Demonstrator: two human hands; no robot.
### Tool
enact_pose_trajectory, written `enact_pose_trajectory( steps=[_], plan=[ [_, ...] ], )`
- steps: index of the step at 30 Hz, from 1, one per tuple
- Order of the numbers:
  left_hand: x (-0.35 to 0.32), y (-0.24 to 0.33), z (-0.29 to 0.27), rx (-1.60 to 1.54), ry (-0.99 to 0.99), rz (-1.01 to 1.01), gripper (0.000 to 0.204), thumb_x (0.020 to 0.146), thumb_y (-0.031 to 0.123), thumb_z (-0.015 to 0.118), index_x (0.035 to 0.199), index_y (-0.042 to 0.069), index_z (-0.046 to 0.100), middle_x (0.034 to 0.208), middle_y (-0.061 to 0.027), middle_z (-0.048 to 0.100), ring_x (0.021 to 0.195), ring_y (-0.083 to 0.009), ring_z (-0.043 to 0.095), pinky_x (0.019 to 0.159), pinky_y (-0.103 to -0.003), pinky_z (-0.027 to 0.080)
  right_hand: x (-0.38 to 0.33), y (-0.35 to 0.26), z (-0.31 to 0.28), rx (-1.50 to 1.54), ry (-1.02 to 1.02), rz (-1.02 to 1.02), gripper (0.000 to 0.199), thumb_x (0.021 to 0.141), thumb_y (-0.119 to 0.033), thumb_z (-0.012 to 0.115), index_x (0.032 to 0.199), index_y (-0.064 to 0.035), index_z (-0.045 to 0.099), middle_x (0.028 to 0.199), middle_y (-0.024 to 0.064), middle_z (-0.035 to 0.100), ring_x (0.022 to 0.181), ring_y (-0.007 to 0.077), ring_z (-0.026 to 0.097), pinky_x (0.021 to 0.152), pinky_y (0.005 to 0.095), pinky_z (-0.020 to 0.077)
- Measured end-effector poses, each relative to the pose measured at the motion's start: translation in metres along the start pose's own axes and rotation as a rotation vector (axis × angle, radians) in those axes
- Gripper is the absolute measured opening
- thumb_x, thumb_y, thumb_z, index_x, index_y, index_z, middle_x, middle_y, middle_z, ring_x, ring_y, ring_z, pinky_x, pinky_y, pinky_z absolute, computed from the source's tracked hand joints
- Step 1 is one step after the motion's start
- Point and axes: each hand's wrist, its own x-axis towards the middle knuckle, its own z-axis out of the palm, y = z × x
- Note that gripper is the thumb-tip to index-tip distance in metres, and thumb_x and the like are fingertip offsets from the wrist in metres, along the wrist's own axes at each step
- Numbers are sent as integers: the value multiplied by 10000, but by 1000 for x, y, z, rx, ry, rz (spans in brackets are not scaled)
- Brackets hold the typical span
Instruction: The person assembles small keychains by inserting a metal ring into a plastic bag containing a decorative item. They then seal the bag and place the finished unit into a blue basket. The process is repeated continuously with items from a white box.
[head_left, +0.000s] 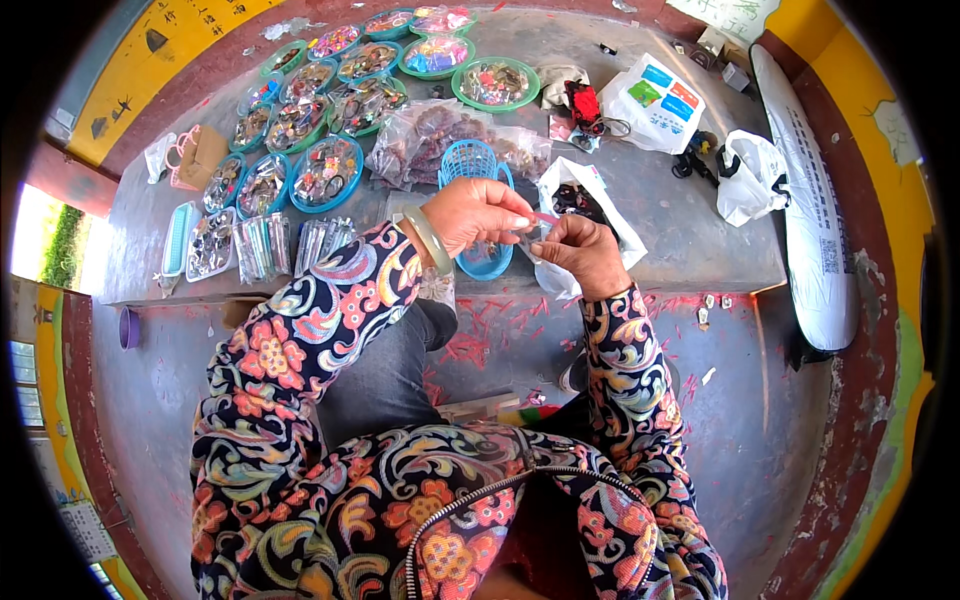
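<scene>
In front of me my left hand (470,215), with a pale bangle (428,240) at its wrist, pinches a small clear plastic piece with a pink edge (545,219). My right hand (585,257) closes thumb and fingers on the other side of the same piece. Its exact kind is too small to make out. Just beneath the left hand are a blue plastic basket (467,158) and a blue tray (487,265), partly covered by the fingers. Behind the right hand an open white bag (622,232) holds small dark items (577,203).
Several round trays (328,173) of small trinkets fill the platform's left and back. Clear bags of brownish items (430,140) lie beyond the basket. White plastic bags (655,103) and a long silvery wrapped roll (808,200) are on the right. Red scraps (470,345) litter the floor below.
</scene>
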Motion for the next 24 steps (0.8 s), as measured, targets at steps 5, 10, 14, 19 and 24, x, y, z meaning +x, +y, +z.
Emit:
enact_pose_trajectory(
  steps=[5, 10, 14, 19, 24],
  plan=[
    [3, -3, -5, -27, 10, 132, 321, 817, 107, 552, 1111, 2, 477, 1038, -98, 557, 896, -154, 567, 727, -271, 484, -3, -15, 8, -790, 338, -489, 162, 619, -73, 677, 639, -58, 517, 633, 52, 529, 616, 199, 517, 569, 302, 398],
    [-4, 13, 6, -252, 55, -7, 383, 822, 150, 556, 1154, 17, 420, 1047, -100, 549, 886, -156, 570, 691, -260, 483, -5, -16, 8, -1206, 507, -823, 154, 608, -93, 628, 659, -78, 484, 680, 56, 507, 689, 241, 507, 651, 359, 385],
    [-1, 2, 7, -187, -12, -95, 302, 821, 122, 546, 1091, 24, 453, 979, -94, 580, 865, -156, 584, 620, -247, 480, -4, -15, 10, -1306, 524, -862, 137, 628, -98, 607, 660, -84, 473, 691, 48, 501, 693, 229, 508, 655, 356, 386],
    [1, -3, 6, -152, -23, -80, 279, 816, 101, 547, 1073, 29, 468, 940, -70, 589, 821, -146, 593, 569, -211, 467, -5, -12, 13, -1311, 482, -850, 139, 649, -100, 613, 659, -82, 475, 687, 48, 507, 689, 237, 509, 654, 356, 385],
    [4, -6, 4, -104, 49, -117, 210, 810, 104, 556, 1006, 35, 518, 874, -49, 596, 749, -119, 598, 523, -191, 454, -5, -10, 17, -1325, 451, -882, 125, 643, -94, 596, 649, -88, 471, 673, 41, 491, 677, 224, 504, 648, 344, 387]
  ],
)
